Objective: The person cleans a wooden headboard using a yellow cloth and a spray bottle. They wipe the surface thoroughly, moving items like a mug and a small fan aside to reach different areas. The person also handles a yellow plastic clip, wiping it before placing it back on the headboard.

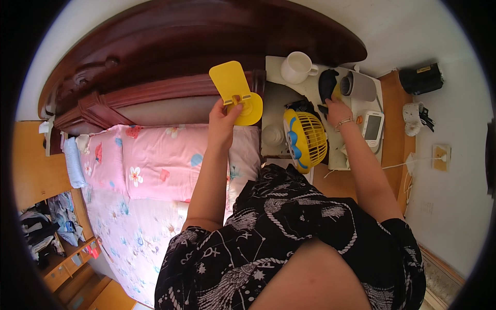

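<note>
My left hand (226, 120) grips a yellow phone stand (230, 82) by its round base, thumb on top, raised in front of the bed's headboard. Over the white-topped bedside table (274, 66), my right hand (339, 112) has its fingers closed around part of a black and yellow object (328, 83); its exact kind is unclear, and the hand hides some of it. Just left of that hand stands a yellow fan (310, 139) with a slatted grille and a blue cartoon face. A rolled grey cuff (358, 86) lies beyond the right hand.
A white mug (297, 68) stands at the table's back, and a clear glass container (272, 135) near its left side. To the right lies a blood pressure monitor (372, 131). A white cord (407, 163) runs to a wall socket (441, 157). Pink pillows (161, 159) lie on the bed.
</note>
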A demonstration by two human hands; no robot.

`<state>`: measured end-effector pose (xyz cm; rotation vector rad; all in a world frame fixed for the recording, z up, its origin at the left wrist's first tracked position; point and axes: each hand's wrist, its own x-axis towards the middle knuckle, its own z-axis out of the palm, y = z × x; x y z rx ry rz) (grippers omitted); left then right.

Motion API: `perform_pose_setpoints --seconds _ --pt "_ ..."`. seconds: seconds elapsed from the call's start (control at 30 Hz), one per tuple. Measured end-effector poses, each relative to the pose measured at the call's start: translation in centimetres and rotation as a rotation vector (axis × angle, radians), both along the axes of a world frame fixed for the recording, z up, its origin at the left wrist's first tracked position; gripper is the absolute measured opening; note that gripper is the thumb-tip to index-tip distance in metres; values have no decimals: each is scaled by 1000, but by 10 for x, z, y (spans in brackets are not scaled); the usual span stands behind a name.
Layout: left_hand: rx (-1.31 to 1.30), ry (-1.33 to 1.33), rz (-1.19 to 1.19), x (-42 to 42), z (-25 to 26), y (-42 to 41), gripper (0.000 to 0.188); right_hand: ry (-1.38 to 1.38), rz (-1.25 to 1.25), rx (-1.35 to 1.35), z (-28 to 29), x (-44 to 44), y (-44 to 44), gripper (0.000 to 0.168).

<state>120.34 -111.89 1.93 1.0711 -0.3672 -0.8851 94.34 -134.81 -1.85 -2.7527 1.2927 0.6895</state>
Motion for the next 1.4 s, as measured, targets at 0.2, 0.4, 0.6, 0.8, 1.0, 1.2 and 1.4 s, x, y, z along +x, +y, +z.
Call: perform_pose_setpoints --seconds 0.2,0.4,0.6,0.8,1.0,1.2,1.4 --pt "77 -140 92 21 -5 -21 27 83 -131 109 29 1 28 40" --pt "121 -242 212 52 -26 -13 24 14 -75 43 26 -4 35 41" --pt "138 -338 275 73 -43 -11 25 13 -56 -7 12 -4 29 40" --pt "229 -279 186 41 -22 -14 28 -54 -87 -18 12 -9 25 35" --pt "113 -284 86 36 -26 -43 26 -134 -82 -149 4 -11 28 26" --pt "159 -726 52 63 -45 -118 26 -310 -102 -242 -9 -17 32 25" --pt "168 -507 -155 71 -40 -159 20 -295 -119 -214 -8 -17 32 23"
